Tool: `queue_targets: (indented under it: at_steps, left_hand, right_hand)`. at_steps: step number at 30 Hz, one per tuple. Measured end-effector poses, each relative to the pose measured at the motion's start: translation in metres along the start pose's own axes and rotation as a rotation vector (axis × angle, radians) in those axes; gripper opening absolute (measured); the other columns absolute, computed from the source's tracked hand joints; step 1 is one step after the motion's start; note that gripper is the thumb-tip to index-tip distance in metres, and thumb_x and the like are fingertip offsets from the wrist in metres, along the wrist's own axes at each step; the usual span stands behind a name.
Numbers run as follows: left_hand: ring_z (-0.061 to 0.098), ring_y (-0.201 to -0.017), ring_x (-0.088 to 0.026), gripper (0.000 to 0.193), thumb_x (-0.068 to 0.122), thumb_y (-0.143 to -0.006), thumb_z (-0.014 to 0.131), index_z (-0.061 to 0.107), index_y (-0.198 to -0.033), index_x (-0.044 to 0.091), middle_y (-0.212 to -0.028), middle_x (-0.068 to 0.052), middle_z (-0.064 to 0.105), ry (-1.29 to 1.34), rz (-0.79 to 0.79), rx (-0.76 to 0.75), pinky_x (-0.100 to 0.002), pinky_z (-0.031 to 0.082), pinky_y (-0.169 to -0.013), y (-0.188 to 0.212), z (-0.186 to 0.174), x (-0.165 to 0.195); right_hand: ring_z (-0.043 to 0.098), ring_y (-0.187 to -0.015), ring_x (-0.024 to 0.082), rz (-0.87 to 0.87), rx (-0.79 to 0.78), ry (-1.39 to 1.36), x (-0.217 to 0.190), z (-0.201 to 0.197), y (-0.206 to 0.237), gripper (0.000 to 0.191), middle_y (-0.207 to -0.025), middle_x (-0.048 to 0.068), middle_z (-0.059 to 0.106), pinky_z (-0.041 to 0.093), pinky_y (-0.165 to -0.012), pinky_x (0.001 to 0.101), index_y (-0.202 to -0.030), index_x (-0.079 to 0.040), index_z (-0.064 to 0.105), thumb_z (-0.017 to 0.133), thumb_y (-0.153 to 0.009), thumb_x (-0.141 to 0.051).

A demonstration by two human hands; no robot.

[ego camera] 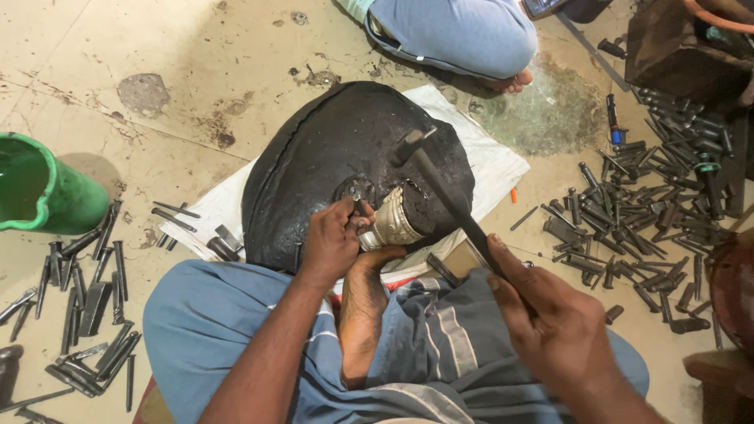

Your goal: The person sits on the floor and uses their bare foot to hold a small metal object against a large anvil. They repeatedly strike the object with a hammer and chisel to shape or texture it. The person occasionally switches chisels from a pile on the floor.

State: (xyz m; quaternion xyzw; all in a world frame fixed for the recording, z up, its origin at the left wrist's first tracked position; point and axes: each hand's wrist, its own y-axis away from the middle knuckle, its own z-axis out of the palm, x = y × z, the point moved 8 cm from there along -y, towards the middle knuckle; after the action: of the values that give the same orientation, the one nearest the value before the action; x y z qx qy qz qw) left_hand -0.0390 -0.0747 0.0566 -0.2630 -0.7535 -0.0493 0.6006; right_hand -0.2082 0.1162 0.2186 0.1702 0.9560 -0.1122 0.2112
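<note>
On floor, left: green bucket (pixel 43 196), scattered steel punches (pixel 94 298). Centre: left hand (pixel 334 239) pinching a punch (pixel 360 206) against embossed silver piece (pixel 390 224) on black pitch mound (pixel 345 157). Right: right hand (pixel 546 310) grasping raised hammer (pixel 440 184).

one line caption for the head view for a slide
Left hand steadies a small punch on an embossed silver piece; right hand raises a dark hammer.
</note>
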Motion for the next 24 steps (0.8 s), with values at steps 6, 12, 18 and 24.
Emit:
queue_targets:
  at_steps: [6, 12, 18, 24]
  left_hand:
    - [0.078, -0.087, -0.022, 0.017, -0.018, -0.083, 0.049, 0.059, -0.089, -0.006, -0.094, -0.017, 0.075, 0.055, -0.022, -0.023, -0.03, 0.063, -0.077, 0.001, 0.003, -0.003]
    - [0.078, -0.088, -0.022, 0.026, -0.022, -0.078, 0.041, 0.059, -0.091, -0.008, -0.096, -0.018, 0.074, 0.133, -0.058, -0.031, -0.029, 0.064, -0.081, 0.002, 0.005, -0.007]
    - [0.077, -0.084, -0.021, 0.021, -0.018, -0.082, 0.053, 0.06, -0.098, -0.006, -0.094, -0.017, 0.073, 0.051, 0.047, 0.002, -0.03, 0.061, -0.073, 0.002, 0.003, -0.002]
    - [0.074, -0.08, -0.033, 0.014, -0.014, -0.084, 0.062, 0.06, -0.093, -0.002, -0.088, -0.019, 0.071, -0.133, 0.079, -0.025, -0.036, 0.055, -0.067, 0.002, 0.005, 0.001]
  right_hand:
    - [0.061, -0.058, 0.007, -0.072, 0.094, -0.127, -0.022, -0.031, -0.006, 0.044, -0.078, 0.008, 0.073, 0.048, -0.049, 0.0292, -0.14, -0.011, 0.064, 0.068, -0.096, -0.012]
    - [0.062, -0.055, 0.015, -0.176, -0.219, -0.126, -0.04, 0.006, -0.015, 0.056, -0.077, 0.01, 0.068, 0.053, -0.049, 0.0324, -0.142, -0.008, 0.062, 0.067, -0.086, -0.004]
    - [0.062, -0.053, 0.023, -0.13, -0.08, 0.094, -0.019, 0.016, -0.007, 0.052, -0.072, 0.008, 0.066, 0.051, -0.051, 0.0392, -0.14, -0.015, 0.066, 0.073, -0.089, -0.011]
    - [0.063, -0.055, 0.026, -0.201, -0.133, 0.004, -0.019, 0.026, 0.003, 0.047, -0.072, 0.008, 0.065, 0.054, -0.052, 0.0394, -0.13, -0.013, 0.069, 0.072, -0.083, -0.008]
